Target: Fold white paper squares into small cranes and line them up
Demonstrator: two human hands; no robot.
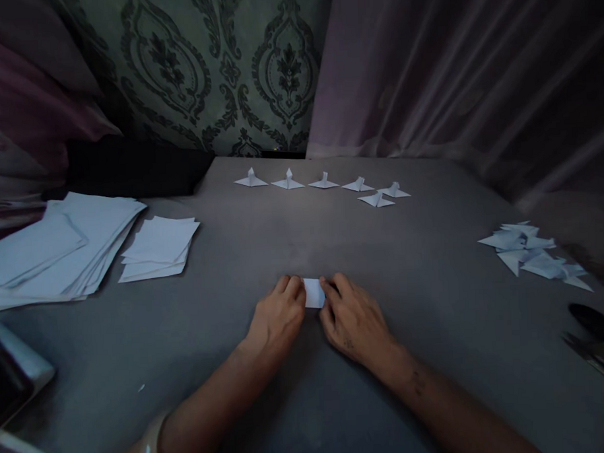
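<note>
Between my two hands, over the middle of the table, is a small white piece of folded paper [313, 293]. My left hand [280, 313] has its fingers closed on the paper's left edge. At the right edge, my right hand [353, 317] pinches it between thumb and fingers. The parts of the paper under my fingers are hidden. Beyond my hands, several folded paper figures [325, 181] with pointed wings stand in a row near the far edge.
Left lie a pile of large white sheets [99, 243] and a smaller stack of square papers [161, 243]. A heap of folded paper figures [530, 248] is at the right, above scissors or a similar dark tool [596, 348]. A dark-and-silver object [20, 375] sits at the left edge.
</note>
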